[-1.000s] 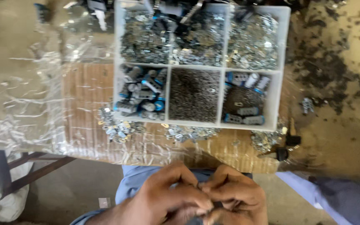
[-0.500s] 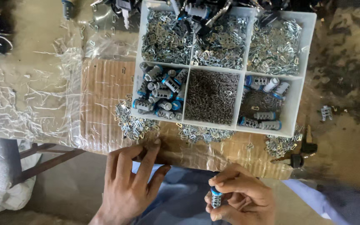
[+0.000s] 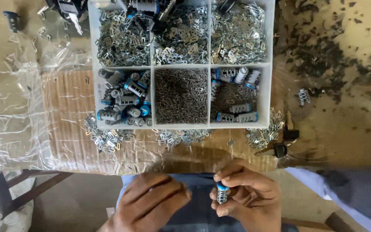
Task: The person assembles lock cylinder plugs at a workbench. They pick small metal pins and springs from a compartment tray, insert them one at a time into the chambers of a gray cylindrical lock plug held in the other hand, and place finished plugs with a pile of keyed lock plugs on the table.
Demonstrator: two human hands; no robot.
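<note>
Cardboard sheet (image 3: 65, 120), brown and ribbed, lies on a tan work surface (image 3: 336, 124) and reaches its near edge; crinkled clear plastic film (image 3: 9, 111) covers the sheet's left part and the surface beyond it. A white divided tray (image 3: 268, 86) sits on the sheet toward the far edge, six compartments in two rows. The far row holds flat stamped metal plates (image 3: 237, 38) in all three compartments, with a few cylinders lying on top at the far rim. Near row: left compartment holds grey cylinders with blue rings (image 3: 123, 101); middle holds fine dark springs or pins (image 3: 181, 96), too small to tell which; right holds more blue-ringed cylinders over loose small parts. Spilled plates (image 3: 106, 137) lie on the sheet just beside the tray's near wall, left, centre and right. Two dark-headed keys (image 3: 280, 148) rest near the sheet's right near corner. Dark flecks (image 3: 318, 51) are scattered over the right part of the surface.

Below the near edge: a dim floor, a wooden frame piece (image 3: 35, 189) at left, blue cloth over the person's lap.

Right hand (image 3: 245, 197) is closed around a small cylinder with a blue ring (image 3: 223, 192), held upright between fingertips, off the surface, just in front of the near edge. Left hand (image 3: 151, 204) is just beside it, fingers loosely curled, holding nothing visible.
</note>
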